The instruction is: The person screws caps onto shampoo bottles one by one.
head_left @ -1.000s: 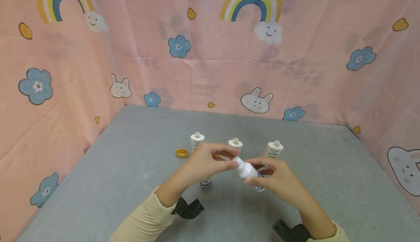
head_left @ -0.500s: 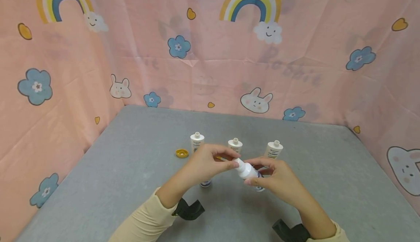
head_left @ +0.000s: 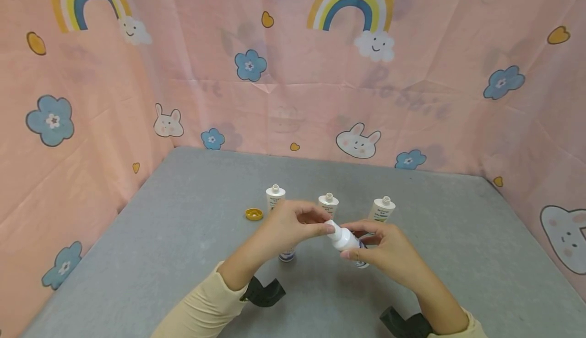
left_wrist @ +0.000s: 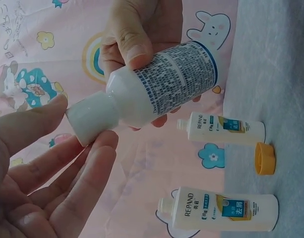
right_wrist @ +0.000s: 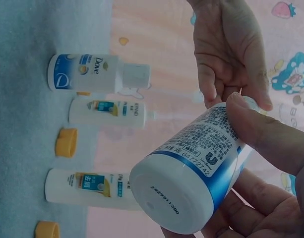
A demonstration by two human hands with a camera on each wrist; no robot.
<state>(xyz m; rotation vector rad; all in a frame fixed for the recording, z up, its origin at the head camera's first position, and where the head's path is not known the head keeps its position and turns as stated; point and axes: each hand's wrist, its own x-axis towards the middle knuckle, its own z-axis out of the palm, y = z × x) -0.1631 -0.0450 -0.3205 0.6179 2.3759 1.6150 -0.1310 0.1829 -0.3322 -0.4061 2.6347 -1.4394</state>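
My right hand (head_left: pixel 389 250) grips a small white bottle (left_wrist: pixel 176 79) with a blue-edged, densely printed label. It is held tilted above the table, its base (right_wrist: pixel 171 193) facing the right wrist camera. With thumb and fingers my left hand (head_left: pixel 288 227) pinches the bottle's white cap (left_wrist: pixel 92 118), which sits on the neck. Beneath the left hand, the lower end of another white bottle (head_left: pixel 287 255) shows in the head view; the hand covers the rest. In the right wrist view a capped white Dove bottle (right_wrist: pixel 87 72) stands on the table.
Behind the hands stand three capless white bottles: a left one (head_left: pixel 275 193), a middle one (head_left: pixel 328 202) and a right one (head_left: pixel 382 207). A yellow cap (head_left: pixel 254 214) lies by the left one. Pink printed cloth (head_left: pixel 284 99) walls in the grey table (head_left: pixel 201 236).
The left hand's fingers have shifted slightly around the cap, and the yellow spot behind them is now covered. The right hand and the bottle stay nearly still.
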